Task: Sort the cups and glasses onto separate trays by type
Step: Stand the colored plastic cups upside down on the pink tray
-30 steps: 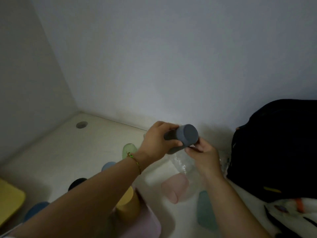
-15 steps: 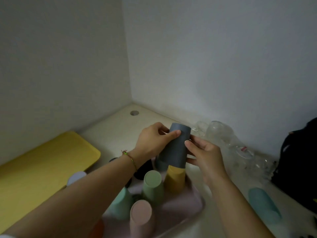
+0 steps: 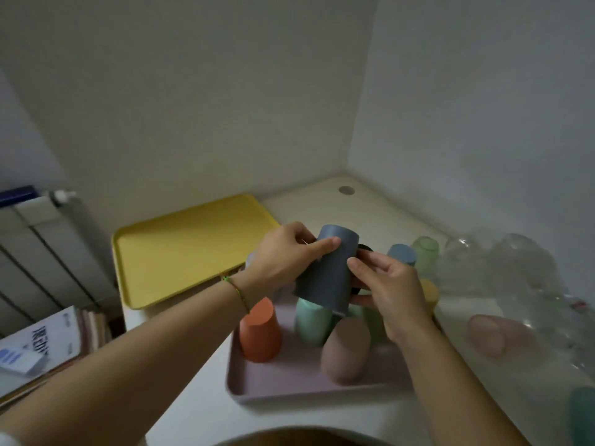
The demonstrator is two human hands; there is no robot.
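Note:
Both hands hold a dark grey cup (image 3: 328, 272) upside down above the pink tray (image 3: 289, 379). My left hand (image 3: 283, 262) grips its left side, and my right hand (image 3: 389, 288) holds its right side with curled fingers. On the pink tray stand several upturned cups, among them an orange cup (image 3: 259, 331), a mint cup (image 3: 310, 321) and a dusty pink cup (image 3: 346, 349). A yellow tray (image 3: 183, 243) lies bare to the left. Clear glasses (image 3: 512, 265) cluster at the right by the wall.
A pink cup (image 3: 495, 334) lies on its side right of the tray, and a teal cup (image 3: 582, 413) shows at the lower right edge. A radiator (image 3: 42, 249) and a stack of books (image 3: 42, 346) sit at the left. Walls meet in the corner behind the table.
The view has swung left, bringing the yellow tray and radiator into sight. The grey cup has turned from sideways to upside down and come over the pink tray.

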